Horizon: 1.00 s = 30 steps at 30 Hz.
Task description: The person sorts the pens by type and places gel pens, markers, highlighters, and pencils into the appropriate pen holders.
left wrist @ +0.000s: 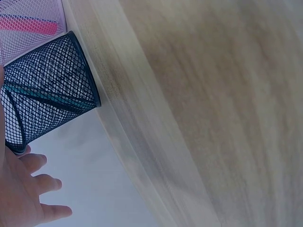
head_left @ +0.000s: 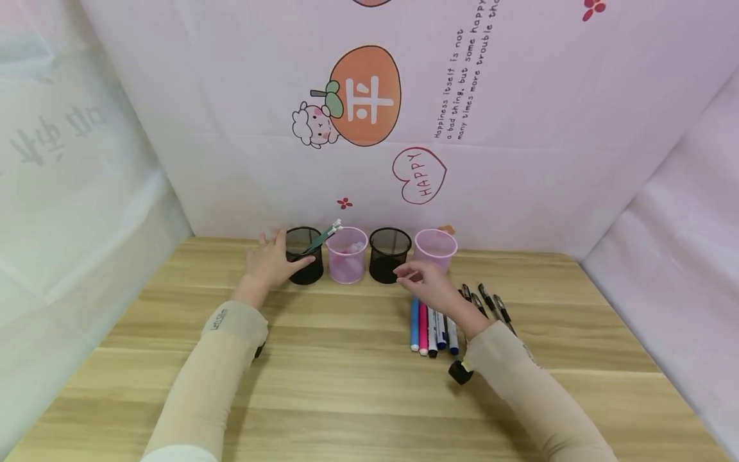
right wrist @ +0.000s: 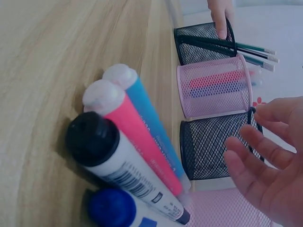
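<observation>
Now | left hand fingers touch black mesh cup | right hand above markers

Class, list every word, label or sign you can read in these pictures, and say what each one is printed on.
"HAPPY": in the red heart on the backdrop.
"Happiness itself is not a bad thing, but some happy... many times more trouble th...": slanted lines of print on the backdrop, cut off at the top edge.
A white character: on the orange fruit.
Left sleeve logo: too small to read.
Marker barcode label: blurred.
</observation>
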### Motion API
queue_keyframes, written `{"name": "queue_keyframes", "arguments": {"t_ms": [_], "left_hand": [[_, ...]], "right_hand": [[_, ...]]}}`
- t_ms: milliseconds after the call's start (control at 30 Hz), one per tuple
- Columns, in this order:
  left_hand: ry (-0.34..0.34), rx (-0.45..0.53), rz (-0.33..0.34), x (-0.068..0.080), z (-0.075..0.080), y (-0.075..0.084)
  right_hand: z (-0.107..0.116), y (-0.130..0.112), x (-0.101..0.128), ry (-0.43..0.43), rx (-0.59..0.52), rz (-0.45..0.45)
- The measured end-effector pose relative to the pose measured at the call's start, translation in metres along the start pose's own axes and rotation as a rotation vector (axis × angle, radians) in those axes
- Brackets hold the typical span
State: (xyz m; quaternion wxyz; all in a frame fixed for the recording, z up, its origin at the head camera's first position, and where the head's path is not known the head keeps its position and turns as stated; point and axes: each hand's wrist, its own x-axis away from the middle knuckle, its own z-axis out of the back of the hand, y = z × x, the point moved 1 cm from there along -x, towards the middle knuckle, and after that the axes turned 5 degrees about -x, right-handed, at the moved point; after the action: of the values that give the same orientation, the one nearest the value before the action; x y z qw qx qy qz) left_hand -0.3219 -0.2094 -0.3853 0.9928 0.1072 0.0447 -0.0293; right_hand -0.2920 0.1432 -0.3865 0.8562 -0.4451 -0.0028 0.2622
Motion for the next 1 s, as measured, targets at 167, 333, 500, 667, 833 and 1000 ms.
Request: {"name": "queue_keyframes", "arguments": {"t_ms": [167, 333, 500, 667, 833, 1000], "left_hand": [[0.004, 0.02, 0.008, 0.0, -0.002, 0.0], [0.005, 0.012, 0.003, -0.001, -0.002, 0.0], [0.0, 0.012, 0.002, 0.0, -0.002, 0.0], [0.005, 0.016, 0.002, -0.001, -0.002, 0.0], [0.003, 0.024, 0.002, -0.001, -0.003, -0.002], [-0.001, 0.026, 0.004, -0.002, -0.004, -0.002]], "right_hand": [[0.001, 0.008, 0.002, -0.007, 0.037, 0.003], [0.005, 0.012, 0.004, -0.019, 0.031, -0.032], [0.01, 0.013, 0.006, -0.034, 0.01, -0.117], [0.012, 0.016, 0.007, -0.055, -0.047, -0.187], [0.012, 0.016, 0.008, -0.069, -0.063, -0.248], [0.012, 0.017, 0.007, -0.095, -0.067, -0.306]]}}
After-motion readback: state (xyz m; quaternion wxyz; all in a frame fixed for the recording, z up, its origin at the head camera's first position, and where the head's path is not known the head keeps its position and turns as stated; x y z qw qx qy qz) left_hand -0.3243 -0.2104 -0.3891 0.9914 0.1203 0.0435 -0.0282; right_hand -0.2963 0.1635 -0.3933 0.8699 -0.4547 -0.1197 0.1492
